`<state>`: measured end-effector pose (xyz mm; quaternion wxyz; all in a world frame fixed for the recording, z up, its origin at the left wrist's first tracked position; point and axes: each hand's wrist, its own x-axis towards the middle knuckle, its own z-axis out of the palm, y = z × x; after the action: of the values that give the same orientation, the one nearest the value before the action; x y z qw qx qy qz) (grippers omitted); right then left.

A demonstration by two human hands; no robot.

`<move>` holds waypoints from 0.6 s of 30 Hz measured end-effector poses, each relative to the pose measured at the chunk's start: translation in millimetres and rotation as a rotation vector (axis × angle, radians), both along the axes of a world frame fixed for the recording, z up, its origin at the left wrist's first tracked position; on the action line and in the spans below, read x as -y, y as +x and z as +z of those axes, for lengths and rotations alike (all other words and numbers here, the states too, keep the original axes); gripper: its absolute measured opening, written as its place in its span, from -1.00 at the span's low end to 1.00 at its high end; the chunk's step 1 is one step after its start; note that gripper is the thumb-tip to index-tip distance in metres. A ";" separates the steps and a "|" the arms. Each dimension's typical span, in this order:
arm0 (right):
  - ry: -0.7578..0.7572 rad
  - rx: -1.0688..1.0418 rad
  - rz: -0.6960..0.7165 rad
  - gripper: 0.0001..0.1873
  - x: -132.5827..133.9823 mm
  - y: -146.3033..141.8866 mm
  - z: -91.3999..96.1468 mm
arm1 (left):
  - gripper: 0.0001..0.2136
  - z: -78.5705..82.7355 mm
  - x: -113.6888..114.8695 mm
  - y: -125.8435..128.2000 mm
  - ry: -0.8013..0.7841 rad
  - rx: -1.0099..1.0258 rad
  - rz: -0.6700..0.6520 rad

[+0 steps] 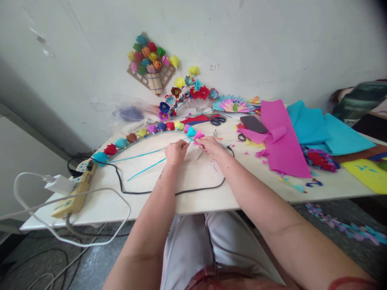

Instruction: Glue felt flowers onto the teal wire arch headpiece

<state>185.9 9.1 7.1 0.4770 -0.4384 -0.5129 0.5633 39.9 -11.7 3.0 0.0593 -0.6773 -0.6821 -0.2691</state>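
My left hand [175,152] is closed in a pinch on a thin blue stem [145,154] that runs down to the left across the white table [193,193]. My right hand [210,146] is closed around a pink paper flower [198,135] at the stem's upper end. A second blue stem [145,169] lies just below the first. An arc of finished paper flowers [142,133] in several colours curves along the table behind both hands.
Pink sheets [282,141], blue sheets [320,129] and a yellow sheet [369,173] cover the right side. Scissors [218,119] and a dark phone [253,124] lie at the back. A power strip [74,189] with cables sits at the left edge. A black cable [169,192] loops near the front.
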 end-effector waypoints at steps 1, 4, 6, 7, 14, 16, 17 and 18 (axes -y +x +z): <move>0.000 -0.007 0.001 -0.82 -0.1 -0.1 -0.2 | -0.72 0.0 0.0 0.2 0.004 -0.002 -0.002; 0.014 -0.030 0.010 -0.82 -0.7 -0.3 -1.2 | -0.71 -0.2 -0.4 0.5 0.004 -0.008 -0.003; 0.018 -0.032 0.017 -0.81 -1.2 -0.3 -1.8 | -0.71 -0.5 -0.9 0.4 0.000 -0.007 0.003; 0.017 -0.028 0.019 -0.81 -1.4 -0.2 -2.1 | -0.71 -0.7 -1.1 0.2 0.001 -0.005 0.006; 0.035 -0.006 0.024 -0.79 -3.6 1.6 -3.1 | -0.71 -2.3 -2.3 -0.9 0.006 0.006 0.024; 0.032 -0.006 0.029 -0.79 -4.2 1.9 -3.4 | -0.71 -1.9 -2.2 -0.7 0.000 -0.001 0.029; 0.028 -0.009 0.032 -0.78 -4.3 1.9 -3.5 | -0.71 -1.6 -2.1 -0.6 0.000 -0.005 0.031; 0.026 -0.013 0.034 -0.78 -4.4 2.0 -3.5 | -0.71 -1.3 -2.1 -0.5 0.001 -0.009 0.031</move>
<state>187.8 13.5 3.6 0.4763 -0.4198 -0.5243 0.5675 39.4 -9.6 1.7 0.0672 -0.6678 -0.6922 -0.2655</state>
